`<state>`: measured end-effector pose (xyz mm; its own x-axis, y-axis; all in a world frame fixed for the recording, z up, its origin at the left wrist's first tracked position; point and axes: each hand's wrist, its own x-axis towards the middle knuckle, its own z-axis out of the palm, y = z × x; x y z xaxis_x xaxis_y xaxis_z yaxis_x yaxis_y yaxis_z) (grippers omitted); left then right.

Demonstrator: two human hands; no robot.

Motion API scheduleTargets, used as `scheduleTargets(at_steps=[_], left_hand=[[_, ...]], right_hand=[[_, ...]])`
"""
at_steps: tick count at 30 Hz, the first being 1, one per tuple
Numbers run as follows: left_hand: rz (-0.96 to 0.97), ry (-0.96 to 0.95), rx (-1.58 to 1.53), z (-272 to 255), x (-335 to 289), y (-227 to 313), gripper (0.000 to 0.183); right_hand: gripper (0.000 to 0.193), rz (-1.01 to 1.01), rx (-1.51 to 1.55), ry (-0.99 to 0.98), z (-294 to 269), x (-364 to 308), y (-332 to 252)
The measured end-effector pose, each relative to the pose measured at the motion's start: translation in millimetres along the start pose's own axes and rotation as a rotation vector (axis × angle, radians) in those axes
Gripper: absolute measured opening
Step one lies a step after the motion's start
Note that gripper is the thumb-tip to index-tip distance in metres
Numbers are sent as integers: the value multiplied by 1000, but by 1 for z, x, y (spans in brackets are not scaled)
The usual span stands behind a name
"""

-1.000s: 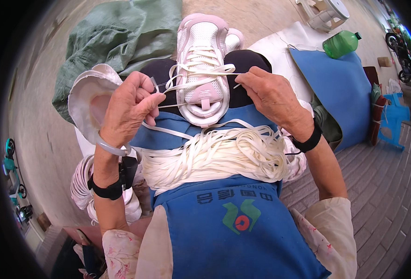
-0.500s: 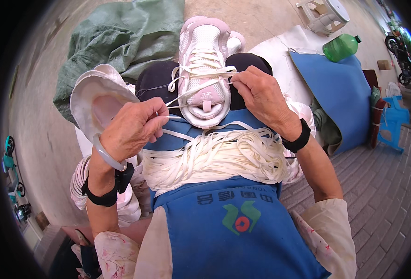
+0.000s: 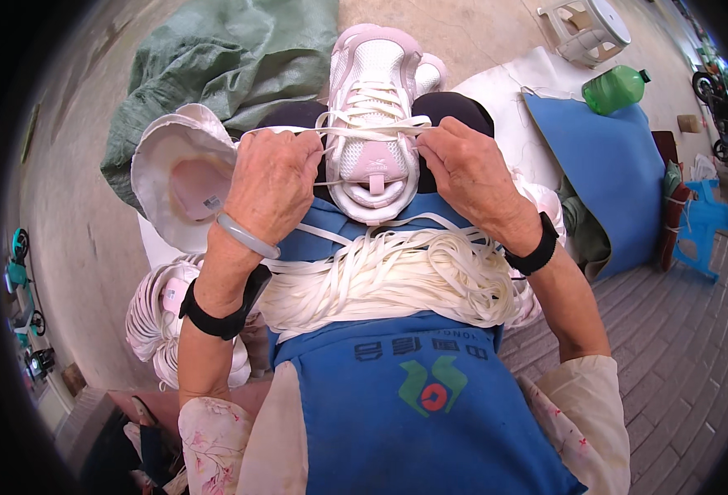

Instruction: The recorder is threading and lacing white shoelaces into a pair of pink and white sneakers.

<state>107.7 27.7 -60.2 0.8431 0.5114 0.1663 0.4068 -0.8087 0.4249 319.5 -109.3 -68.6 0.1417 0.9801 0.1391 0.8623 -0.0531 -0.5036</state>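
A pink and white sneaker [image 3: 372,161] rests on my lap, its heel opening toward me. A cream shoelace [image 3: 368,130] crosses its front, strung through the upper rows. On the sneaker's left side my left hand [image 3: 272,177] is closed, fingertips pinching the lace; a strand runs out behind its knuckles. At the right edge of the sneaker my right hand [image 3: 473,175] is also closed, gripping lace between thumb and fingers. The pinched ends are hidden by the fingers. A thick bundle of cream laces [image 3: 380,285] lies across my blue apron [image 3: 339,412], nearer to me.
Left of my left hand sits a white bowl-shaped fabric piece [image 3: 166,186], with pink and white shoes [image 3: 162,309] below it. A green sack [image 3: 207,62] lies behind. To the right are a blue sheet [image 3: 603,173], a green bottle [image 3: 615,89] and a white stool [image 3: 587,31].
My left hand has moved right and slightly up, against the sneaker's side. The lace tip it held out is now out of sight. My right hand has barely shifted.
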Motion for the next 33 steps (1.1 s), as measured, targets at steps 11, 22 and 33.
scheduleTargets(at_steps=[11, 22, 33], left_hand=[[-104, -185, -203, 1, 13, -14, 17], [-66, -286, -61, -1, 25, -16, 18], [-73, -287, -115, 0, 27, -20, 18]], right_hand=[[7, -27, -124, -141, -6, 10, -5], [10, 172, 212, 10, 1, 4, -3], [23, -85, -72, 185, -1, -6, -20]])
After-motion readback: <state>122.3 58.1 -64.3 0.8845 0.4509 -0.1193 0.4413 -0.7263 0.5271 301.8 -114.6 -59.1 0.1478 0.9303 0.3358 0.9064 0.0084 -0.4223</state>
